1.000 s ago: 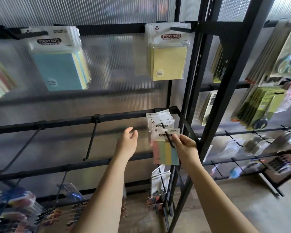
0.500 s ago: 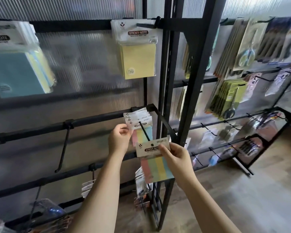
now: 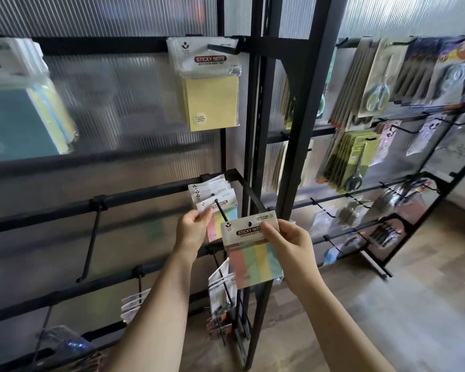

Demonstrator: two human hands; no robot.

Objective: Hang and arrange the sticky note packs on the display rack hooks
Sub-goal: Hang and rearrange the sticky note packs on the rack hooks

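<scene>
Right now the work looks to be mid-hang: the right hand [image 3: 290,244] pinches the white header card of a loose sticky note pack [image 3: 251,252], thumb across the printed label, holding it in the air just below and in front of the hook [image 3: 220,212]. The left hand [image 3: 192,229] pinches the lower left corner of the front pack [image 3: 220,210] of the small bunch already threaded on that hook, seemingly steadying or parting it. The hands are apart, each closed on its own pack. Next, I would judge, the small dark hole near the top of the held card must be brought up to the hook's tip and slid on behind it (a fiddly alignment, since the hole is tiny and the hook slants toward the viewer). The held pack is a clear sleeve with a white "STICKY NOTE" header and four upright strips below: pink, green, yellow, blue.
</scene>
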